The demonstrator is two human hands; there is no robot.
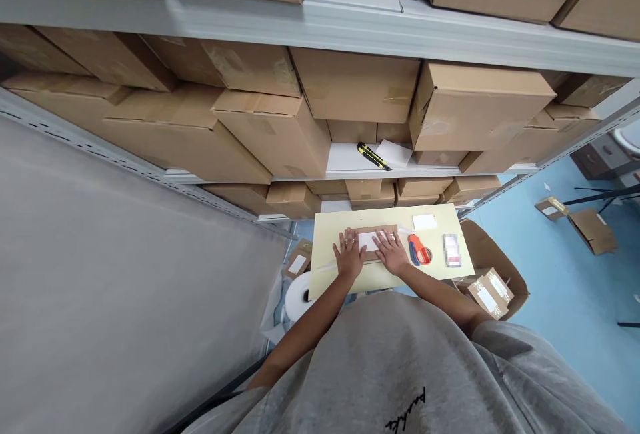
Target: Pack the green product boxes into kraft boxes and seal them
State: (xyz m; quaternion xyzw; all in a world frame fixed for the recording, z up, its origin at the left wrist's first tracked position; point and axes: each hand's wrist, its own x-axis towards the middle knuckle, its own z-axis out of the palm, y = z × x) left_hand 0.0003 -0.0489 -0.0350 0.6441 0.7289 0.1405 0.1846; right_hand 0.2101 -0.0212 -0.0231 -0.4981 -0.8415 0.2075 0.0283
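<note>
Resting flat on a kraft cardboard mailer [374, 237] near the middle of a pale yellow surface [327, 247]: left hand [349, 255] and right hand [391, 252]. Fingers [384, 237] of both hands spread apart on the mailer's top, clamped on nothing. White label [369, 241] on the mailer, between the two hands.

On the surface, just right of the right hand: orange-and-blue tape dispenser [419, 250]. Toward the far edge of the surface: white card [425, 222]. Near the right edge of the surface: packet with blurred print [453, 251].

Beside the left edge of the surface: roll of white foam wrap [299, 297]. Beside the right edge of the surface: open cardboard box [493, 267] holding taped mailers [490, 294]. Beyond the far edge of the surface: steel shelves [350, 14] stacked with brown cartons [355, 87], plus a yellow-and-black utility knife [373, 156] lying on one shelf.
</note>
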